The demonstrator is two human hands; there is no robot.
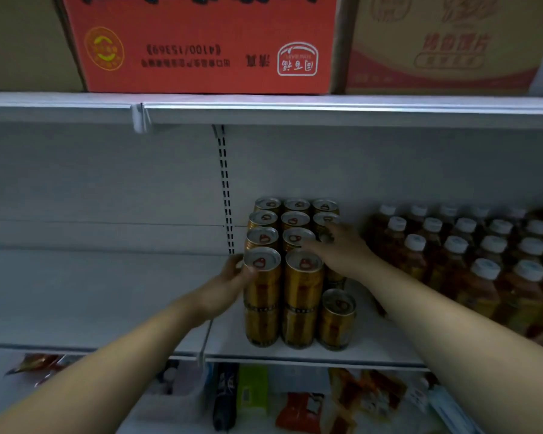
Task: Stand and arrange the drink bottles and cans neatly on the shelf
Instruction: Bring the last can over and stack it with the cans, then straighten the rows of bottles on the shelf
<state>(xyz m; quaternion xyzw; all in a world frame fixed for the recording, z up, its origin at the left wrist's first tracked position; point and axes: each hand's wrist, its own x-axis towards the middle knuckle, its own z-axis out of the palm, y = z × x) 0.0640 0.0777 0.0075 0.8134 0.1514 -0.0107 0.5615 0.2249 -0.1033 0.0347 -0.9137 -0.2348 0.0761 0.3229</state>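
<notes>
Stacking nearly done: left hand grips top front can, right hand flat on cans, one low can left.

Cans stacked two high at mid shelf, back wall to front edge; single can at stack's front right. Bottles in rows right of cans. Boxes on upper shelf.

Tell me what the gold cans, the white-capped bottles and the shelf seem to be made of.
Gold cans: likely metal, judging by shiny silvery lids with pull tabs. White-capped bottles: probably clear plastic, as amber drink shows through; caps look matte. Shelf: seemingly white-painted metal, smooth, with a slotted upright behind.
</notes>
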